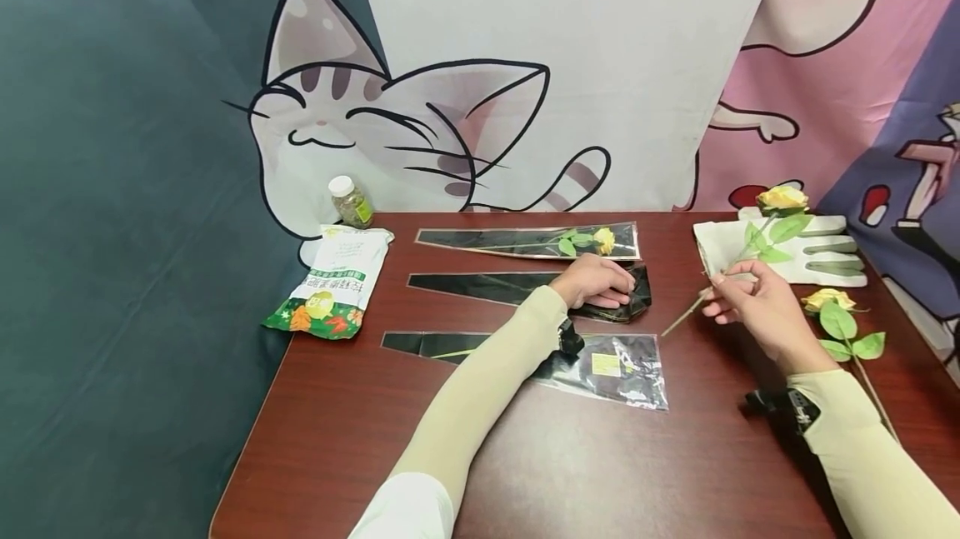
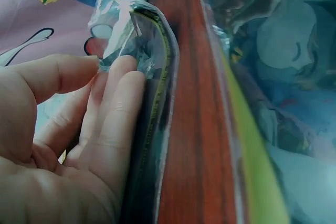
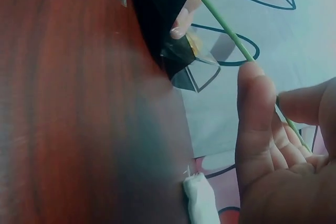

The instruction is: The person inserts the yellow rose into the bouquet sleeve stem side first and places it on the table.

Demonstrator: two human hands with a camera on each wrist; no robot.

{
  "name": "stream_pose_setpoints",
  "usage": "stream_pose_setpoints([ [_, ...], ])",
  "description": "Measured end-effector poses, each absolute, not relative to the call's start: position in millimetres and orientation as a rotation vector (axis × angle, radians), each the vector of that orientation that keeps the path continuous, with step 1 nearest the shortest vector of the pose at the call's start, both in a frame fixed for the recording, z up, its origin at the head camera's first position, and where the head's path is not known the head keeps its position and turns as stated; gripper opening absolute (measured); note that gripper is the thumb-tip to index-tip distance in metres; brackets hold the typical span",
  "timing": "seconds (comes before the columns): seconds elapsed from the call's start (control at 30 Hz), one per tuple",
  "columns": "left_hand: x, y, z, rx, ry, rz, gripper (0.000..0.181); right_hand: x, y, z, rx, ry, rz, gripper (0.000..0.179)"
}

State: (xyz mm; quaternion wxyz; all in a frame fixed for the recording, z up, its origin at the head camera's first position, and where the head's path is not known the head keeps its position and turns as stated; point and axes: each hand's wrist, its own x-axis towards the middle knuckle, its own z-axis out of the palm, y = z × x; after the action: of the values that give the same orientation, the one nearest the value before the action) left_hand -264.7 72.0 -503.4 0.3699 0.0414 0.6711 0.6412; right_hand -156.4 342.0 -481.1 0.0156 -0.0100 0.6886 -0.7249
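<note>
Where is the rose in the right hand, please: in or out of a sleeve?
Out: the right hand pinches the rose by its bare stem, with no wrapping around it.

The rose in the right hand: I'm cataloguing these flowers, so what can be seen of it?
The rose has one yellow bloom, several green leaves below it and a thin green stem. It slants in the head view, bloom at upper right and stem end at lower left. The right hand pinches the stem between thumb and fingers. Bloom and leaves show against the pale gloves; whether they touch them is unclear, as is whether the flower is real.
</note>
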Motion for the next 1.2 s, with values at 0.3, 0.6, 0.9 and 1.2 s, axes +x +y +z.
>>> stream_pose_setpoints([
  [0.3, -259.9, 75.4, -508.3, 0.153, 1.746, 1.708, 0.011, -172.4, 336.2, -474.6, 0.028, 2.177, -2.265, 0.019],
  [0.6, -258.1, 75.5, -508.8, 0.249, 1.753, 1.748, 0.013, -184.4, 329.1, -475.1, 0.058, 2.186, -2.267, 0.021],
  [0.9, -255.4, 73.6, -507.1, 0.275, 1.862, 1.668, 0.017, -187.5, 325.5, -475.5, 0.049, 2.207, -2.291, 0.021],
  [1.2, -248.2, 79.4, -506.6, 0.307, 1.986, 1.676, 0.019, -192.0, 322.3, -477.8, 0.073, 2.213, -2.392, 0.021],
])
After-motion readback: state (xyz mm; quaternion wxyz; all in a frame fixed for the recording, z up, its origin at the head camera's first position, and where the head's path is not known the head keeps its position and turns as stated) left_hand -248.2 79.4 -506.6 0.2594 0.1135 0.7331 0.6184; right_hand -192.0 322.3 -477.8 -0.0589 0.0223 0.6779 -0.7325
